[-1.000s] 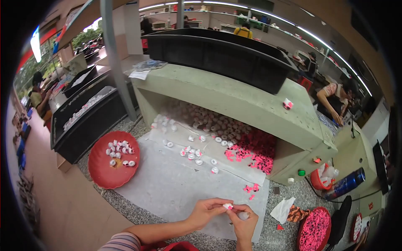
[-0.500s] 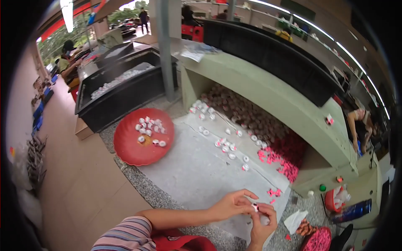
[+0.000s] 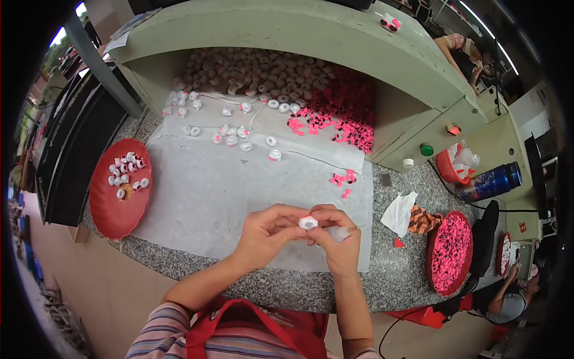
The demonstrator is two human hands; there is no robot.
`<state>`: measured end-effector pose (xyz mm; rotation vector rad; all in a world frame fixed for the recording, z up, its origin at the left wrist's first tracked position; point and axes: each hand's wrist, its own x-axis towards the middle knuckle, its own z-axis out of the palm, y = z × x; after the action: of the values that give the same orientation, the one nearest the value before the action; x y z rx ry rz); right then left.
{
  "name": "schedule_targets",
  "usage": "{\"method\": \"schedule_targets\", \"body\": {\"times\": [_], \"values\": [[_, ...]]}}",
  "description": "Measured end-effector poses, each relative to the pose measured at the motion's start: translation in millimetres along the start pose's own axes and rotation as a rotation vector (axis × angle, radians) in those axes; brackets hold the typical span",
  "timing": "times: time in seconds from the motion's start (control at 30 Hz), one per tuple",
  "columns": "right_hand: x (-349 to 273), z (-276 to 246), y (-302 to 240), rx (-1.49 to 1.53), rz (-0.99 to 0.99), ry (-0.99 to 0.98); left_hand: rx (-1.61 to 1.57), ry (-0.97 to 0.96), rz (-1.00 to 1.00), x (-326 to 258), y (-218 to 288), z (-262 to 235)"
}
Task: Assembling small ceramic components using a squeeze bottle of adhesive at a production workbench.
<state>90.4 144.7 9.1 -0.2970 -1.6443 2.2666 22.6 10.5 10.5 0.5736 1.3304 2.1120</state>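
Note:
In front of me, my left hand (image 3: 263,234) pinches a small white toy head (image 3: 308,222) with a bit of red along its top and a grey hollow on the side that shows. Fingers of my right hand (image 3: 339,250) also close on this toy head from the other side. Tucked in the same right hand is a small translucent white bottle (image 3: 338,233), partly hidden by the fingers. Both hands are above the near part of a white sheet (image 3: 197,188). Several pink bow-shaped pieces (image 3: 343,178) lie on the sheet beyond the right hand.
A red dish (image 3: 110,206) with several white toy heads stands left. Under the green shelf (image 3: 287,30) lie heaps of white heads (image 3: 257,72) and pink pieces (image 3: 353,128). At right are a dish of pink pieces (image 3: 449,254), a blue can (image 3: 490,182) and a red basket (image 3: 449,169).
My view has swung right, so the hands now appear near the middle. The toy head stays between both hands, now showing its grey hollow.

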Motion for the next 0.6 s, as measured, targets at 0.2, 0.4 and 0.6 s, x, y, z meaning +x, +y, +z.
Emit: {"method": "schedule_targets", "body": {"times": [0.2, 0.4, 0.6], "values": [[1, 3, 8, 0.002, 0.112, -0.036, 0.019, 0.05, 0.012, -6, -7, -5], [6, 13, 13, -0.06, 0.068, 0.067, 0.187, 0.145, -0.05, 6, 12, -39], [10, -9, 5, -0.092, -0.004, 0.236, 1.042, 1.01, 0.171, -30, 79, -180]]}}
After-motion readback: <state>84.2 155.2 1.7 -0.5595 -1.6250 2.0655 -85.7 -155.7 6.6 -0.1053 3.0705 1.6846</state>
